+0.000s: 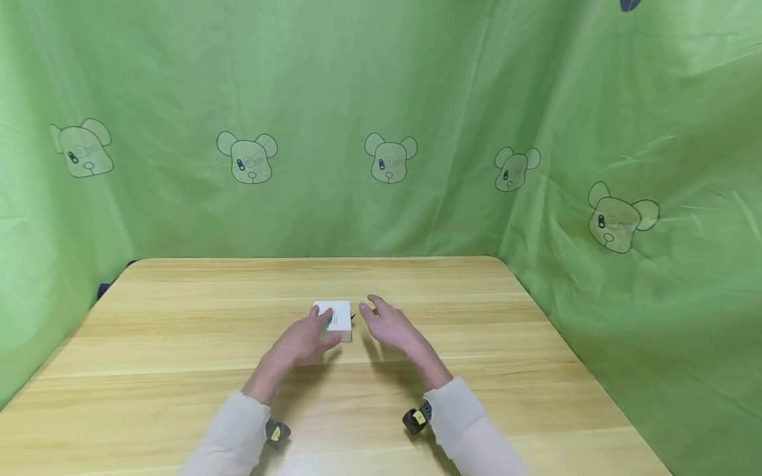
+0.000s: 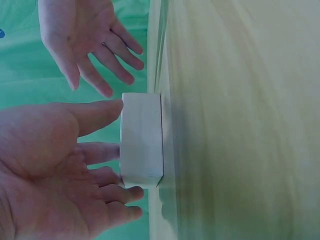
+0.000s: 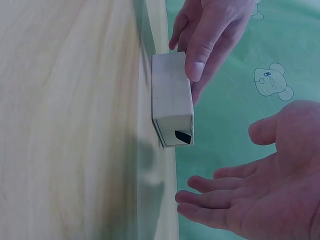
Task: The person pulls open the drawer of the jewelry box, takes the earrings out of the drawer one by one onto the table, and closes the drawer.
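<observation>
- The flat white rectangular box, apparently cardboard, [image 1: 342,315] seems to rest on the light wood-grain table [image 1: 178,344], near its middle, between the two bare hands, closer to the left.
- The left hand [image 1: 302,340] reaches over the box with fingers spread and fairly straight; its thumb touches the near edge, and some fingers lie on or just above the top. How firmly it bears on the box cannot be told.
- The right hand [image 1: 389,327] is apart from the box, palm turned toward it, fingers extended and loosely parted, holding nothing.
- A small black tab [image 3: 183,137] shows at the box's right end, facing the right hand; what it belongs to cannot be told.
- With contact on the left side only, a sideways push could slide or turn the box, since nothing braces its right end.
- If lifted by that light thumb touch, it could tip or slip.
- A careless approach by the right fingers could catch or bend the tab.
</observation>
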The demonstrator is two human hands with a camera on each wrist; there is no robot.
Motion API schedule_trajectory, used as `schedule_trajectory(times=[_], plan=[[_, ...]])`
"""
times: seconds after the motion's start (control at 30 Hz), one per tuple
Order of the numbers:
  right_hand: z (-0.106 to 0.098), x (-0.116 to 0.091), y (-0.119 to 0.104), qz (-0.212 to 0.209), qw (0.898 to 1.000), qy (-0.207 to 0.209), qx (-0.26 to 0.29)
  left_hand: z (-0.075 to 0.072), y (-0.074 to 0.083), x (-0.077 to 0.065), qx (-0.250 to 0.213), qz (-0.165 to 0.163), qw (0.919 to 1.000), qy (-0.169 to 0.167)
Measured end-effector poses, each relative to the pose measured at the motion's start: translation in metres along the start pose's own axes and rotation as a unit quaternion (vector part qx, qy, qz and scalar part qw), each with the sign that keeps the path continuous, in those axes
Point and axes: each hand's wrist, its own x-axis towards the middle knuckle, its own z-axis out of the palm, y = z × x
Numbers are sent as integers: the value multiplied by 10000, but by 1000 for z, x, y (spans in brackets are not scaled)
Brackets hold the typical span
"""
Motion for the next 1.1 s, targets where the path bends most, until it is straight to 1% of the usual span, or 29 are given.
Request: schedule_trajectory(times=[0.33,0.43,0.5,0.67,0.77,0.9,1.0,1.1], plan=[[1,3,3,17,10000,-40,18,-4,9,-4,172,-67,9998,-19],[1,3,2,-7,10000,-32,35,-4,12,-5,148,-28,9998,107],[1,4,3,-37,10000,-23,56,-3,14,-5,81,13,9996,252],[2,5,4,-73,9999,-57,121,3,12,-2,-22,126,9981,600],[3,6,6,-136,9994,-158,285,5,10,-1,5,175,9978,634],[4,6,9,-184,9968,-293,722,6,9,1,121,212,9981,567],[4,6,9,-96,9944,-321,1007,5,8,2,196,213,9982,529],[5,7,9,-11,9927,-325,1159,5,7,2,158,164,9986,480]])
